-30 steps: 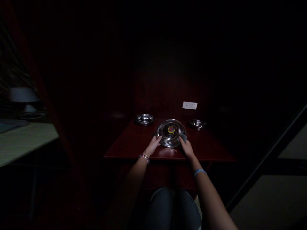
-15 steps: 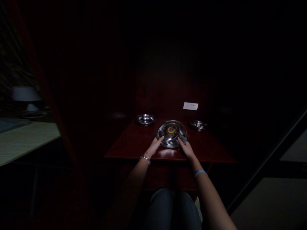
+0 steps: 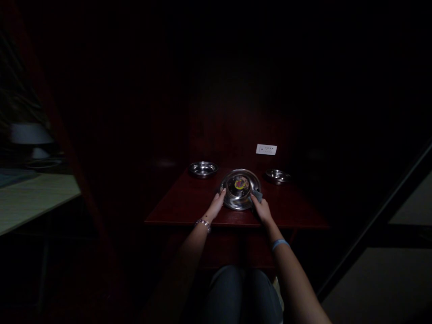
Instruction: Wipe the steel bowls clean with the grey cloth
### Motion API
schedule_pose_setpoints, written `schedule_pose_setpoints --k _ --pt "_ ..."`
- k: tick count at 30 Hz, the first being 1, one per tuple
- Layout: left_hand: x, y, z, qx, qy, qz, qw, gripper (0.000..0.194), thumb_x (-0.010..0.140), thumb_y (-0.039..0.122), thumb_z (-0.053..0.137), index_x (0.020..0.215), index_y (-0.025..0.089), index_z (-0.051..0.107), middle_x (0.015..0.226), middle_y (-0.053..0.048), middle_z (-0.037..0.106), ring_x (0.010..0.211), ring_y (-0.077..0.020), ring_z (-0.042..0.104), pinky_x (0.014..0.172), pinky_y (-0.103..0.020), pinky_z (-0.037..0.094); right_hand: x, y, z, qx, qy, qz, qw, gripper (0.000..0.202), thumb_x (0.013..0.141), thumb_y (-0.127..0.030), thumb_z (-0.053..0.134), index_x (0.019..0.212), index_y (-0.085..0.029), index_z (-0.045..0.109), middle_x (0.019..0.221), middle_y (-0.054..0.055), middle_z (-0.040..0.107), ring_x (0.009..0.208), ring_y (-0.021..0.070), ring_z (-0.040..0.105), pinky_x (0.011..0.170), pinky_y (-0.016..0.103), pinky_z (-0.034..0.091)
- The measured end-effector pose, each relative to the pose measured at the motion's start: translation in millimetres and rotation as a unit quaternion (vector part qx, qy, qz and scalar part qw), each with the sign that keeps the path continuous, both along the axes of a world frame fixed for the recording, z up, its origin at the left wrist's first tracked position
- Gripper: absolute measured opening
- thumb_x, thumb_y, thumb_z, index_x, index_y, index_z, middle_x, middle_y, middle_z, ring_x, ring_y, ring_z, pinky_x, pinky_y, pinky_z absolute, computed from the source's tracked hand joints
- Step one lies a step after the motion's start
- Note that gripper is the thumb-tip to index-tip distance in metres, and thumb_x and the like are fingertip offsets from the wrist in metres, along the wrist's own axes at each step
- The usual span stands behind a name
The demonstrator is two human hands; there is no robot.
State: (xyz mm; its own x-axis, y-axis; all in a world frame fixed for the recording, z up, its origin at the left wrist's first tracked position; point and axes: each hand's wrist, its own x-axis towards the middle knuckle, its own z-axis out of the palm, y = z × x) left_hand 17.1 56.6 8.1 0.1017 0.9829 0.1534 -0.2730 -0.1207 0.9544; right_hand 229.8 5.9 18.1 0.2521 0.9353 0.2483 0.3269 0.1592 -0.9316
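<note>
A round, shiny steel plate [image 3: 232, 200] with a red and yellow sticker at its middle is tilted up over the dark red table. My left hand [image 3: 216, 207] grips its left rim, thumb on the face and fingers hidden behind. At the lower right rim, my right hand [image 3: 261, 209] is closed on a small grey cloth [image 3: 257, 195], pressed against the plate. Whether the right fingers also hold the rim from behind is hidden.
On the red table [image 3: 178, 209], a steel dish [image 3: 203, 169] stands at the back left and another steel dish [image 3: 277, 176] at the back right. A white socket plate [image 3: 266, 149] is on the back wall. Far left, a lamp [image 3: 32, 135] stands by a pale table [image 3: 43, 193].
The plate has tilted a little more upright to face me. My left thumb has moved outward to its left rim. The right hand with the cloth stays at the lower right rim.
</note>
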Motion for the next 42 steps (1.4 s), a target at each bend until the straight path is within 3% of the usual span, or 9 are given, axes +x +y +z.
schedule_pose_setpoints --k 8,20,36,42 --pt "-2.9 -5.0 2.9 -0.026 -0.066 -0.040 0.997 0.053 0.091 0.049 0.061 0.135 0.021 0.057 0.141 -0.015 0.059 0.131 -0.0295 0.055 0.107 -0.050 0.046 -2.8 -4.8 6.4 -0.021 -0.016 0.023 0.999 0.050 0.080 -0.065 0.057 0.096 -0.022 0.077 0.089 0.007 0.077 0.095 0.0280 0.070 0.089 0.040 0.052" --pt "-3.8 -10.6 9.7 -0.050 -0.140 -0.032 0.988 0.048 0.090 0.042 0.065 0.131 0.018 0.060 0.137 -0.016 0.062 0.132 -0.0308 0.054 0.109 -0.050 0.045 -2.0 -1.8 3.0 -0.038 -0.069 0.038 0.996 0.053 0.081 -0.069 0.055 0.099 -0.024 0.077 0.091 0.005 0.076 0.099 0.0270 0.069 0.094 0.040 0.050" --pt "-3.4 -6.2 6.3 -0.041 -0.122 -0.014 0.992 0.053 0.090 0.047 0.063 0.134 0.019 0.056 0.135 -0.015 0.063 0.130 -0.0288 0.055 0.108 -0.047 0.046 -3.9 -0.5 4.8 -0.078 -0.105 0.011 0.991 0.062 0.080 -0.076 0.049 0.099 -0.023 0.077 0.096 0.006 0.076 0.102 0.0287 0.068 0.097 0.041 0.048" --pt "-3.1 -8.1 6.9 -0.045 -0.114 -0.035 0.992 0.049 0.090 0.045 0.063 0.131 0.019 0.059 0.139 -0.015 0.061 0.133 -0.0304 0.053 0.109 -0.050 0.044 -3.9 -0.4 1.6 -0.016 -0.053 0.002 0.998 0.052 0.079 -0.068 0.056 0.092 -0.022 0.077 0.090 0.007 0.076 0.099 0.0296 0.069 0.091 0.040 0.051"
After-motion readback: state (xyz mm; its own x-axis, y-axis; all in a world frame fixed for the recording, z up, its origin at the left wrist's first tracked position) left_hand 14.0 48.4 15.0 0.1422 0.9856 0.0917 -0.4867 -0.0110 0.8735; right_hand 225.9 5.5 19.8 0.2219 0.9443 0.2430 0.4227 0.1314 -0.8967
